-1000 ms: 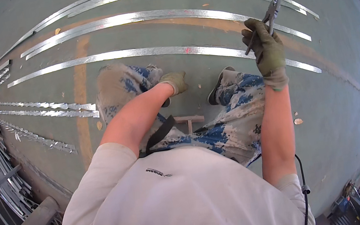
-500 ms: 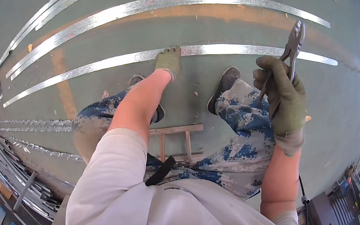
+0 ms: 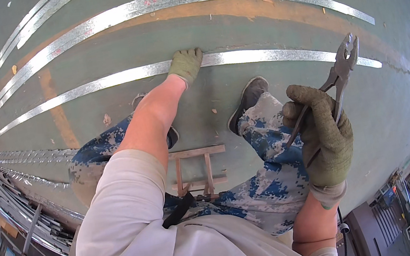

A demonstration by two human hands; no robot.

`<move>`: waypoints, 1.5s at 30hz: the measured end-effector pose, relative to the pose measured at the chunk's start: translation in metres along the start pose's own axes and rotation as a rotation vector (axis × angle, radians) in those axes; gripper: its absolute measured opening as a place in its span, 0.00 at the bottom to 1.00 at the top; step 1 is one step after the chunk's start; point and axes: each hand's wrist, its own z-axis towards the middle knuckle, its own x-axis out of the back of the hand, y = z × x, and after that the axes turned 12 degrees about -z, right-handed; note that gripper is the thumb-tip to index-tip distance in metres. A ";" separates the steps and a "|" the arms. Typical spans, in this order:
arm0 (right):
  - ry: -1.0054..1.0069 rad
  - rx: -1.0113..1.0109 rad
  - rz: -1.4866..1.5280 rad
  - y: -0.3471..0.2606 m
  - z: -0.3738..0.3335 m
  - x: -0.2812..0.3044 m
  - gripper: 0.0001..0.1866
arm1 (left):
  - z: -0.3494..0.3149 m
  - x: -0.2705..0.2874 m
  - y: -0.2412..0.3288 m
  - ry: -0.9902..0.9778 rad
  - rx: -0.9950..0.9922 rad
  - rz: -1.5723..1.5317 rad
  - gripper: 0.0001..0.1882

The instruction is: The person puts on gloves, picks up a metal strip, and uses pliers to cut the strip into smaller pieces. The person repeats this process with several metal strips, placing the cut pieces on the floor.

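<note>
My gloved left hand point(image 3: 186, 65) is closed over the nearest long galvanized metal strip point(image 3: 114, 80), its fingers curled over the far edge near the strip's middle. The palm hides part of the strip. In my gloved right hand point(image 3: 325, 134) is a pair of pliers point(image 3: 340, 68), held above my right knee. The pliers' jaws are parted and point up and away, with nothing between them. Beyond the jaws, the strip's right end shows on the floor. Farther out lies a second pair of overlapping strips point(image 3: 114, 15) with red marks on them.
More strips point(image 3: 50, 12) lie at the far left and far right. A low wooden frame point(image 3: 195, 152) stands between my legs. Twisted shiny metal pieces point(image 3: 34, 153) and a stack of long metal lengths point(image 3: 28, 214) are at the left. My shoes point(image 3: 249, 99) are near the strip.
My right hand has turned and lowered slightly, and the pliers' jaws now show wider apart. Red marks beside my left hand no longer show. The view has shifted a little.
</note>
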 end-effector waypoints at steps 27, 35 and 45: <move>-0.017 0.010 0.111 0.013 -0.001 0.011 0.16 | -0.067 0.133 0.007 -0.205 -0.090 -0.350 0.31; 0.018 0.046 0.463 0.076 0.046 0.074 0.18 | -0.159 0.259 0.013 -0.016 -0.028 -0.371 0.27; 0.036 -0.098 0.613 0.152 0.103 0.129 0.20 | -0.272 0.327 0.021 0.168 -0.031 -0.226 0.30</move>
